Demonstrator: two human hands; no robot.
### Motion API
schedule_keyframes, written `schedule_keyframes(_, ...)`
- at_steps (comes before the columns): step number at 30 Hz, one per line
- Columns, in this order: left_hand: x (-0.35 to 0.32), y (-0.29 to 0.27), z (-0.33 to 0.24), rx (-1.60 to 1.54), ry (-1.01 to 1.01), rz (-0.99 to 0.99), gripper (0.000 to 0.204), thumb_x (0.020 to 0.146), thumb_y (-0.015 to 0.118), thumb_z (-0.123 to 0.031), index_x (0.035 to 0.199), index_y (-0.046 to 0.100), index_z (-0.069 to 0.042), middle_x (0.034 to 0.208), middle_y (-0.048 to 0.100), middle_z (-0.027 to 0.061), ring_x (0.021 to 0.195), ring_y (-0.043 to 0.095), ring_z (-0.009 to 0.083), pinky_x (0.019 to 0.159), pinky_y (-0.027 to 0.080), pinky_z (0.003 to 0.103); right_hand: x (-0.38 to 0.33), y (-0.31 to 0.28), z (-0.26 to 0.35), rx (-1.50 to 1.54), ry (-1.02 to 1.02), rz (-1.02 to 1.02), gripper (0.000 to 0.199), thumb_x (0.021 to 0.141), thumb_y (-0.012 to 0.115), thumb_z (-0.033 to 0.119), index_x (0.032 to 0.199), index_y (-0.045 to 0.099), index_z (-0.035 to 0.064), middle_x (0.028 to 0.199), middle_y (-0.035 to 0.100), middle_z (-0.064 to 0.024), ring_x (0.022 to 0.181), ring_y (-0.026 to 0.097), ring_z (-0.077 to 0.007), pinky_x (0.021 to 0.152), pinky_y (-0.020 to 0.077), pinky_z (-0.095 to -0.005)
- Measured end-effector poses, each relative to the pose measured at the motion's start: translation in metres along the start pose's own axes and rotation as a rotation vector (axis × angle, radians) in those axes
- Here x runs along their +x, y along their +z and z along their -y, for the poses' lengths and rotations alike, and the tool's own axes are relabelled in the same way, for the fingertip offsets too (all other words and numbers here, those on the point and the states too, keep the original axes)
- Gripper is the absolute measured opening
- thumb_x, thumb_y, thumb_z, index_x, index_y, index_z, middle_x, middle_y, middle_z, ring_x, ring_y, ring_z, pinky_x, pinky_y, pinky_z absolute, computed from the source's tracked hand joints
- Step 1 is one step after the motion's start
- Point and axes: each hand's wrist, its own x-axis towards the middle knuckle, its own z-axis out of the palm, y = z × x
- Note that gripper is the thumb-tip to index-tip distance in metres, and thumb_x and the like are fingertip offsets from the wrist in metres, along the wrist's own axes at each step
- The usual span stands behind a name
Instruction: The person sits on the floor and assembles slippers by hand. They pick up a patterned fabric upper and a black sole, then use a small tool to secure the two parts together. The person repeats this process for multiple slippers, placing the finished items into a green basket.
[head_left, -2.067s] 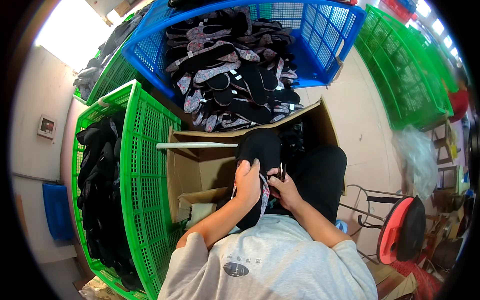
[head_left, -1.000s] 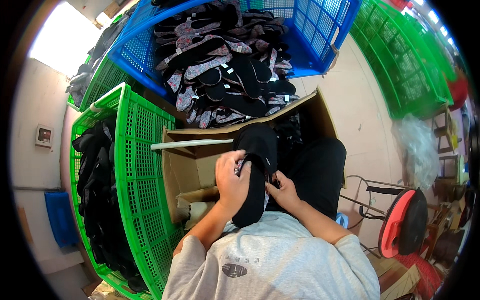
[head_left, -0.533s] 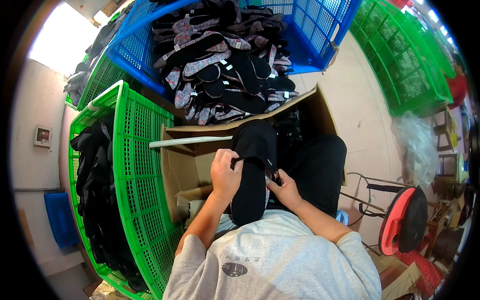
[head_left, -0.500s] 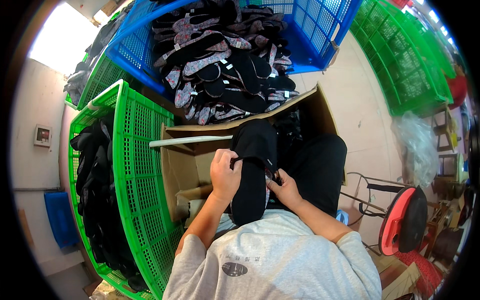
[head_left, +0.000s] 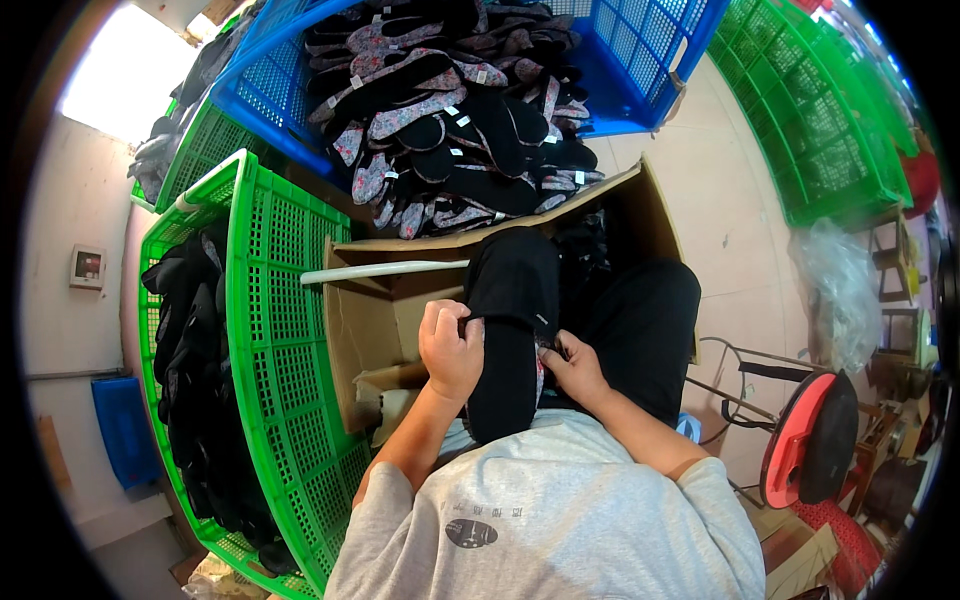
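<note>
- While both hands touch it, the black slipper (head_left: 505, 385) lies over the person's lap, sole-like inner face up, between the left hand (head_left: 452, 350) and the right hand (head_left: 580, 372).
- Its long axis runs away from the grey shirt (head_left: 590, 520), heel end nearest the belly; the far end blends with the black trousers (head_left: 640, 325), so its tip cannot be told.
- Left fingers are curled tight, clamped on the left end of the upper's rim (head_left: 505, 320), which crosses that axis.
- Right thumb rests at the floral lining (head_left: 540, 378) on the opposite side, slightly nearer the heel; the other fingers curl, and whether they grip anything cannot be told.
- Neither hand is nearer: the slipper sits rightward of the left fingers, leftward of the right.
</note>
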Motion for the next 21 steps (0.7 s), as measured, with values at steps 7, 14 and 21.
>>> schedule_keyframes(7,-0.001,-0.001,0.0,0.014,0.042,-0.007,0.035,0.06,0.075,0.01,0.085,0.055,-0.005,0.086,0.058,0.0127,0.077,0.059,0.033,0.068,0.049,0.04,0.002,0.0,-0.001,-0.02,-0.028,0.007,0.015,0.093,0.065,0.012,0.085,0.058,0.0019,0.071,0.058,-0.0005,0.067,0.051,-0.008,0.064,0.0424,-0.0273)
schedule_keyframes(14,0.004,-0.005,-0.009,0.005,0.114,-0.013,0.035,0.061,0.072,0.012,0.086,0.054,-0.004,0.085,0.057,0.0142,0.076,0.058,0.0324,0.067,0.049,0.039,0.002,0.0,0.001,0.008,-0.009,0.023,0.015,0.094,0.065,0.012,0.085,0.059,0.0018,0.072,0.059,0.0002,0.067,0.051,-0.0078,0.064,0.0427,-0.0264)
schedule_keyframes(21,0.004,-0.003,-0.01,-0.04,0.086,0.0,0.034,0.064,0.071,0.013,0.088,0.054,-0.003,0.085,0.055,0.0127,0.075,0.057,0.0272,0.067,0.048,0.034,0.002,-0.002,0.002,0.079,0.028,0.059,0.015,0.096,0.064,0.015,0.087,0.058,0.0044,0.072,0.056,0.0038,0.064,0.049,-0.0048,0.058,0.0401,-0.0228)
